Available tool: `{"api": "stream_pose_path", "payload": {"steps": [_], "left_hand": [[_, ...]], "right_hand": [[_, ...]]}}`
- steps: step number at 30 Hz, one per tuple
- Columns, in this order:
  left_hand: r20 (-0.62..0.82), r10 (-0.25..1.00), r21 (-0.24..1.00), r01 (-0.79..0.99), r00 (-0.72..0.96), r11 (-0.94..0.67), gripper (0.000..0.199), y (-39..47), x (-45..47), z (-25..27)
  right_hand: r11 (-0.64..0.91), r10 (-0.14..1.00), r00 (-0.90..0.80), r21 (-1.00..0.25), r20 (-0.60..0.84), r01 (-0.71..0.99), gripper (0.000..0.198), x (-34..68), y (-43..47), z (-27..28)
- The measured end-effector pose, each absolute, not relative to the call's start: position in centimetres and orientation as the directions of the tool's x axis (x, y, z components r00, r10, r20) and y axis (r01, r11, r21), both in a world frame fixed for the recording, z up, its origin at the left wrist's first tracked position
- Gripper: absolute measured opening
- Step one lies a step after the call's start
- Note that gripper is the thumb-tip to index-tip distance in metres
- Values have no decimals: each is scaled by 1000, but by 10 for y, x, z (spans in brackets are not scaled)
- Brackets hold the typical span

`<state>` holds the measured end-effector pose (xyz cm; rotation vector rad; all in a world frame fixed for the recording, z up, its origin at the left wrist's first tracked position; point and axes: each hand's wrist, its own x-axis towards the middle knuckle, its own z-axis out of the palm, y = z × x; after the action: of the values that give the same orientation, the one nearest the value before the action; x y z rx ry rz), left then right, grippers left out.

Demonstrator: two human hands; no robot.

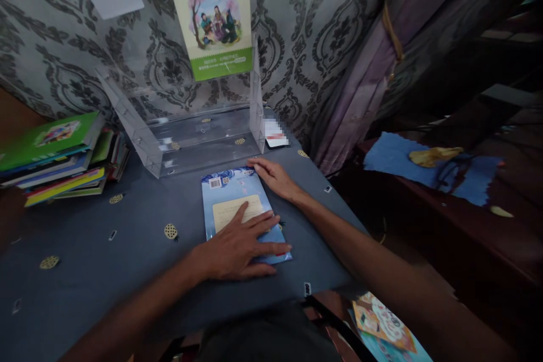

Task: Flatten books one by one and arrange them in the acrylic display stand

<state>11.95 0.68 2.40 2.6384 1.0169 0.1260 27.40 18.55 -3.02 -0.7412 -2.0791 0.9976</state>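
Note:
A blue book (233, 184) lies face down on the cloth-covered table, its back cover up, with a barcode and a pale yellow text panel. Across its lower half my left hand (241, 243) rests flat, fingers spread, hiding part of the panel. At the book's top right corner is my right hand (275, 178), thumb and fingers close together on the edge. Just beyond the book stands a clear acrylic holder (203, 127) with two side panels.
A stack of books (63, 153), a green one on top, is at the left. Another book (220, 22) with a picture cover is upright behind the holder. A white card (275, 133) lies beside it. Blue paper (436, 167) is on the dark red surface at right. More books (384, 322) sit below the table edge.

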Motion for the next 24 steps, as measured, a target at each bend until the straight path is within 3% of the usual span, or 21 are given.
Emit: {"api": "stream_pose_path", "payload": {"steps": [6,10,14,16,19,21,24], "left_hand": [[43,671,282,635,740,-719,44,-2,123,18],[77,675,260,639,734,-724,43,-5,124,14],[150,691,337,621,707,-708,40,-2,113,14],[187,767,395,668,614,-631,38,6,97,13],[263,920,422,823,290,-380,38,25,62,7],[303,943,398,881,137,-256,35,37,40,0],[321,940,396,885,115,-244,34,47,18,-10]], "right_hand": [[615,704,-613,-740,358,273,38,273,177,-30],[722,646,-664,-583,377,372,37,269,165,-31],[776,614,-700,-440,365,451,37,266,156,-30],[791,601,-717,-393,352,470,37,266,154,-27],[814,573,-742,-350,349,464,35,264,147,-22],[844,522,-780,-345,345,411,33,259,140,-19],[894,387,-860,-364,333,261,33,247,123,-14]]}}
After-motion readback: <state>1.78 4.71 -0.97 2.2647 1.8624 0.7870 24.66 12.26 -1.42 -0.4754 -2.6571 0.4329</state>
